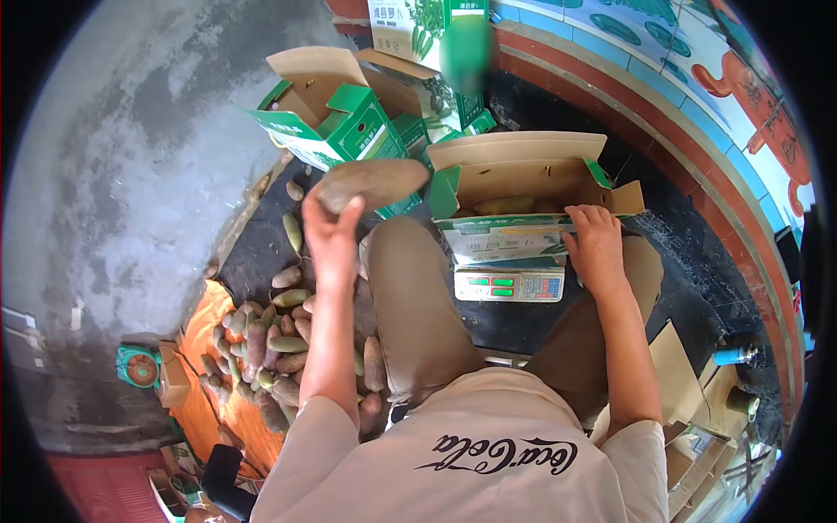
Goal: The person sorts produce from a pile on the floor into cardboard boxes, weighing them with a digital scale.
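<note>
A long, brownish, soil-covered radish (379,180) is held up in my left hand (333,231), thumb and fingers closed around its left end. It hangs in front of a green-and-white carton, slightly blurred. My right hand (596,244) has its fingers curled over the front rim of an open cardboard box (501,240), near its right corner. Inside that box lie a few radishes (504,206), partly hidden by the front wall. Under the box's front edge is a digital scale (509,284) with lit green displays and a keypad.
Many loose radishes (261,344) lie heaped to my left, partly on an orange sheet (205,318). Another open carton (344,126) stands ahead left, with more boxes (405,30) behind. Flattened cardboard (667,370) lies at right. A low brick ledge (654,126) curves along the right.
</note>
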Available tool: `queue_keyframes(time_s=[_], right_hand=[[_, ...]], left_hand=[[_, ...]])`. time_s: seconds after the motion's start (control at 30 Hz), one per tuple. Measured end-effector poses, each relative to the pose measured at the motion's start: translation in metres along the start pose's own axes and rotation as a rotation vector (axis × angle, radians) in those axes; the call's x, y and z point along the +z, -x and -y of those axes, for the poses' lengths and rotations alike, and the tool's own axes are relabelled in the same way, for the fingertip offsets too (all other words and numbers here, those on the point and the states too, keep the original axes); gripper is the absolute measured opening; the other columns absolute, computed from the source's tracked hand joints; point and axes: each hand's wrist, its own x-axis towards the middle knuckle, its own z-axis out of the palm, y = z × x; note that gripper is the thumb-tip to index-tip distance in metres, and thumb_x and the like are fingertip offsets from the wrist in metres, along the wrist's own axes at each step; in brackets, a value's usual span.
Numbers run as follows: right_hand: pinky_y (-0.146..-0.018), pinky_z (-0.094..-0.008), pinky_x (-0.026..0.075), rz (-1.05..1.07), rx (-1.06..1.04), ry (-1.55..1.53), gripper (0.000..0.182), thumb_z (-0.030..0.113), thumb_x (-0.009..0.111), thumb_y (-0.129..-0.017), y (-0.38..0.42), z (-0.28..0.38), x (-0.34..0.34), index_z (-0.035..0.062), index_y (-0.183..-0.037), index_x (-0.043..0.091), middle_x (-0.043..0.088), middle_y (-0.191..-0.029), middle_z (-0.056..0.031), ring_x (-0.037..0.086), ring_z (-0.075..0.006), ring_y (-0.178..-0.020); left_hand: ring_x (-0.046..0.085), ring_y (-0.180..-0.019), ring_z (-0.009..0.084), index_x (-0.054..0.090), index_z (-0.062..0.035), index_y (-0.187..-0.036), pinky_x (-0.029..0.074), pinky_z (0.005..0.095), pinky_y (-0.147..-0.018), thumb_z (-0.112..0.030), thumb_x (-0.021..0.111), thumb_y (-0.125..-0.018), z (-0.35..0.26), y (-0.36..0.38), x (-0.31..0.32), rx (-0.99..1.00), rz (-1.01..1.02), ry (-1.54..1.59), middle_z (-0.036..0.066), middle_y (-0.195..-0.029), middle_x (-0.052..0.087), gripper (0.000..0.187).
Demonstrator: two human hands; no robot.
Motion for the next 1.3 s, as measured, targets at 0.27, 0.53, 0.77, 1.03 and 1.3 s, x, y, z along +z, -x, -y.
queue_keyframes(time_s=[0.27, 0.53, 0.77, 1.03, 1.3], right_hand=[[-0.091, -0.0408, 0.041, 0.005, 0.004, -0.026, 0.044, 0.013, 0.074, -0.071, 0.002, -0.001, 0.002, 0.0057, -0.112, 0.06, 0.06, -0.109, -0.0094, 0.053, -0.028, -0.108], [-0.092, -0.0406, 0.041, 0.046, 0.038, -0.084, 0.044, 0.013, 0.074, -0.071, 0.001, -0.003, 0.002, 0.0056, -0.113, 0.06, 0.06, -0.108, -0.0095, 0.053, -0.0276, -0.109], [-0.093, -0.0407, 0.041, 0.016, 0.049, -0.08, 0.045, 0.01, 0.073, -0.071, -0.002, 0.003, 0.005, 0.0044, -0.113, 0.058, 0.06, -0.112, -0.0109, 0.052, -0.029, -0.11], [-0.094, -0.0411, 0.042, -0.008, 0.045, -0.118, 0.042, 0.01, 0.072, -0.073, -0.003, 0.005, 0.009, 0.002, -0.112, 0.059, 0.06, -0.111, -0.0126, 0.053, -0.0304, -0.109], [-0.092, -0.0408, 0.045, -0.039, 0.013, -0.137, 0.039, 0.005, 0.071, -0.072, -0.007, 0.01, 0.01, -0.0005, -0.109, 0.059, 0.06, -0.11, -0.0152, 0.054, -0.0326, -0.106]], left_hand=[[0.055, -0.115, 0.0259, 0.045, -0.0002, -0.13, 0.044, 0.0347, -0.096, -0.01, 0.072, -0.077, 0.025, 0.001, 0.108, 0.307, 0.374, -0.459, 0.018, -0.124, 0.055, 0.06], [0.056, -0.111, 0.029, 0.053, -0.0024, -0.125, 0.049, 0.0359, -0.088, -0.001, 0.067, -0.076, 0.007, 0.013, 0.087, 0.399, 0.266, -0.412, 0.016, -0.123, 0.057, 0.05], [0.059, -0.108, 0.0239, 0.059, -0.0015, -0.116, 0.049, 0.0338, -0.087, -0.004, 0.06, -0.085, 0.05, 0.028, -0.036, 0.263, -0.022, -0.679, 0.012, -0.117, 0.061, 0.031], [0.063, -0.088, 0.0351, 0.066, -0.0058, -0.097, 0.05, 0.0429, -0.078, -0.016, 0.066, -0.078, 0.198, 0.146, -0.183, -0.231, 0.192, -1.134, 0.018, -0.093, 0.066, 0.021], [0.063, -0.101, 0.0361, 0.064, -0.0115, -0.113, 0.051, 0.0444, -0.085, -0.031, 0.057, -0.083, 0.284, 0.32, -0.257, -1.109, 0.491, -1.169, 0.018, -0.106, 0.067, 0.036]])
